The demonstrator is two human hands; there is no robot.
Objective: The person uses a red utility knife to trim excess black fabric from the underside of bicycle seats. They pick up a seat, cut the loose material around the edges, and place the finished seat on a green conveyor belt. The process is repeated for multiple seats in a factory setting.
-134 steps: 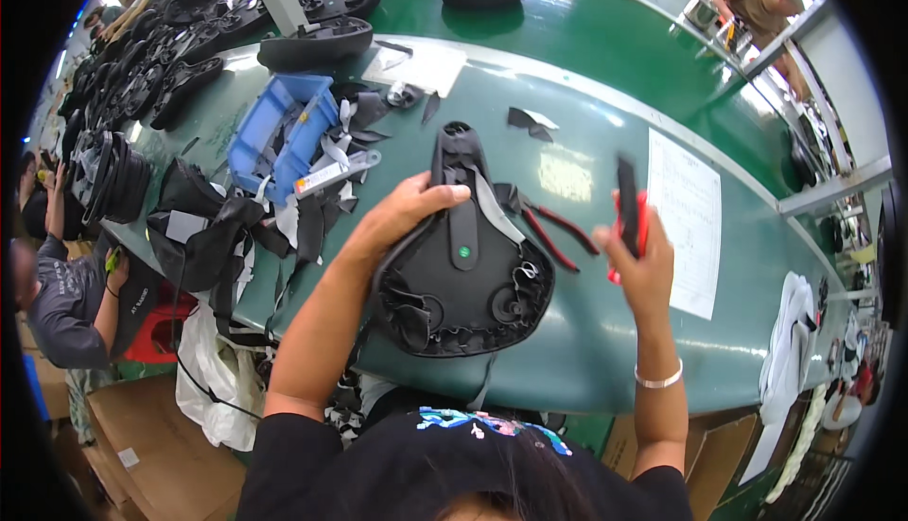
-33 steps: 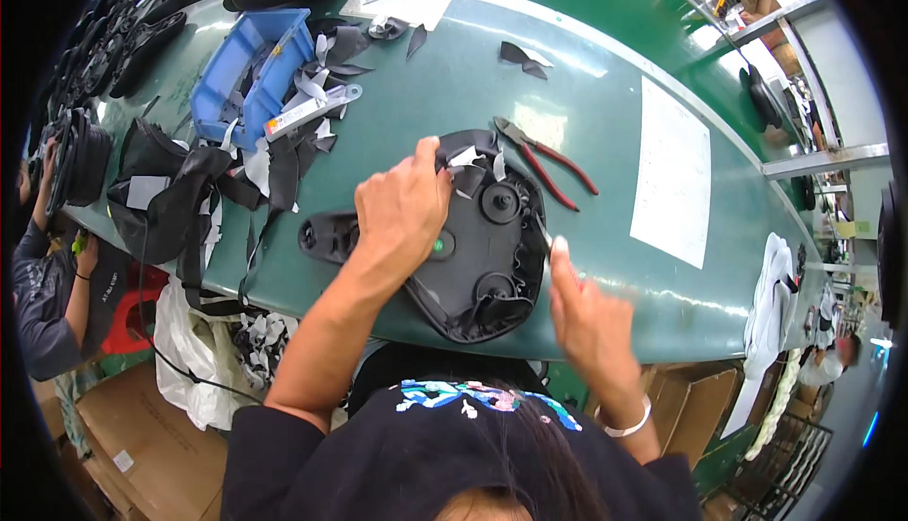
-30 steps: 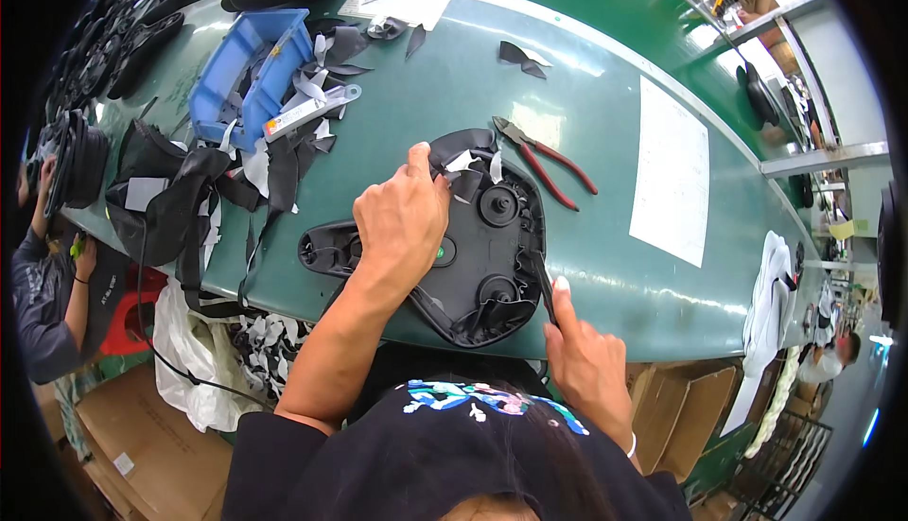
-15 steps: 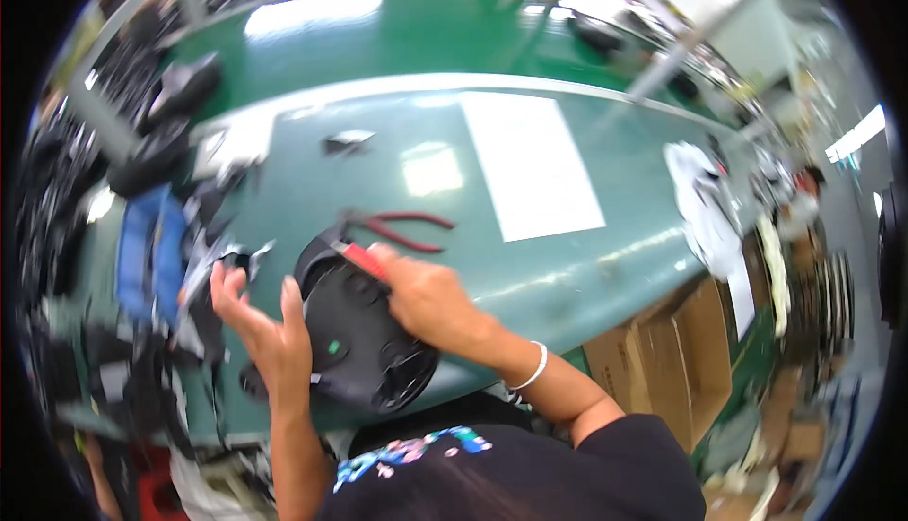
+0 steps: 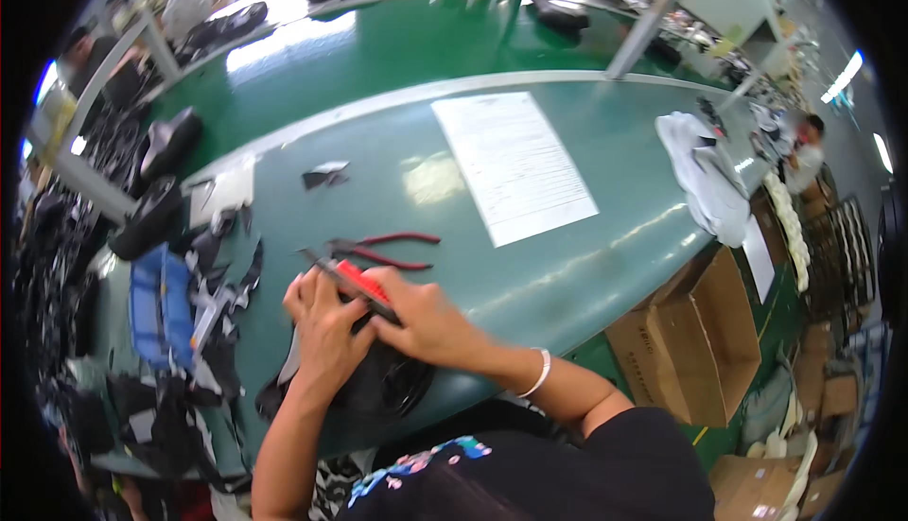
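Observation:
A red-handled utility knife (image 5: 361, 282) is in my right hand (image 5: 427, 321), its thin blade pointing up and to the left. Close beside it, my left hand (image 5: 326, 332) has its fingers curled over the upper part of a rounded black item (image 5: 383, 390) with a glossy lower edge. The item lies at the table's near edge, partly covered by both hands, and its exact kind is unclear. Just beyond the knife, pliers (image 5: 402, 236) with red handles lie on the green tabletop. Whether the blade touches the item is hidden.
A blue bin (image 5: 161, 308) and black and grey scraps (image 5: 219, 341) lie to the left. Beyond are a printed sheet (image 5: 515, 166) and a small dark scrap (image 5: 325, 174). White pieces (image 5: 702, 176) sit at the right, above an open cardboard box (image 5: 695, 341).
My left hand, formerly raised with fingers spread, has come right and closed on the black item. The knife has stayed in my right hand. The view has shifted slightly.

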